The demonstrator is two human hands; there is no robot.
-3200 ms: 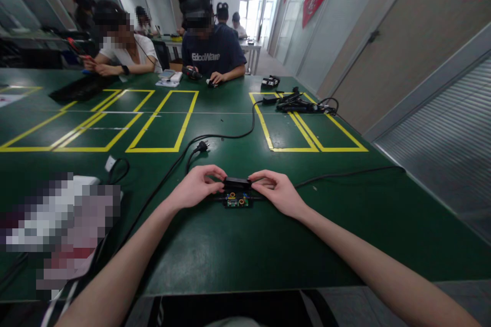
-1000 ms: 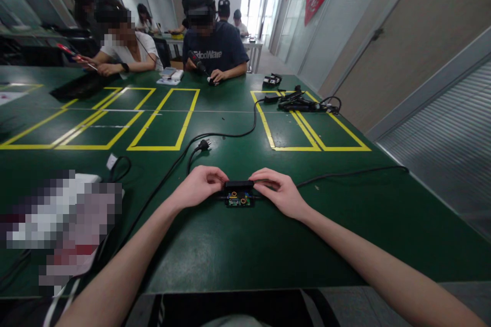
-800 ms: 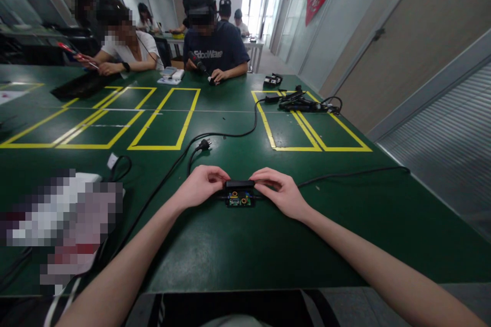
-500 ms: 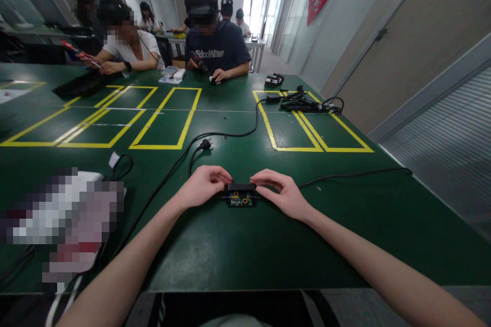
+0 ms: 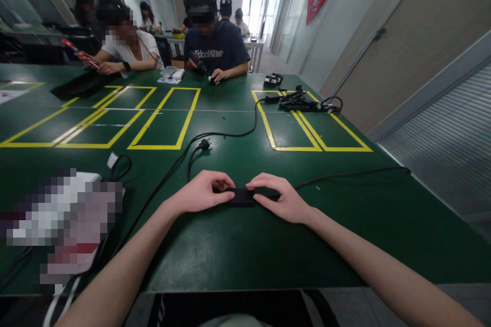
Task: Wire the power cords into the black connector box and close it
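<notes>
A small black power adapter case [image 5: 242, 197] lies flat on the green table in front of me, its cover lying over the base so that the circuit board is hidden. My left hand [image 5: 209, 190] grips the cover's left end between thumb and fingertips. At the opposite end, my right hand [image 5: 279, 195] holds the cover the same way. A black cable [image 5: 330, 176] runs off to the right from behind my right hand. Beyond my left hand lies a black mains plug [image 5: 204, 145] on a short cord.
Pixelated items [image 5: 72, 219] lie at the left. A long black cable [image 5: 169, 173] crosses the table towards a pile of black adapters and cords [image 5: 303, 102]. Yellow tape rectangles [image 5: 178, 133] mark the tabletop. Across it, a co-worker [image 5: 215, 51] holds a power screwdriver; another sits further left.
Both hands have brought the black cover down and towards me over the circuit board, which showed before and is now covered.
</notes>
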